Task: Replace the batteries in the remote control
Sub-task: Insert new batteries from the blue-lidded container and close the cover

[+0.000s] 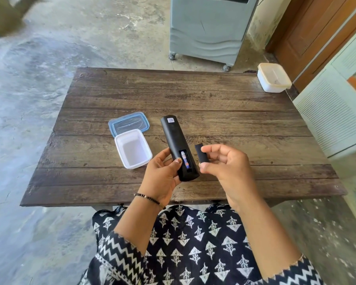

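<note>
Soft even daylight, faint shadows, blurred bowed edges

One remote [176, 140], one loose battery cover [201, 154] and one visible battery [185, 160] are counted. There are two white containers: one open [133, 149], one lidded [273, 78]. One blue-rimmed lid [128, 124] lies on the desk [193, 95].

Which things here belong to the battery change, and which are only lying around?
For the job:
- remote control, held in left hand
- battery, in its open compartment
- battery cover, pinched by right hand

Possibly for batteries, or just lying about:
- open white container
- blue lid
- closed container
</note>
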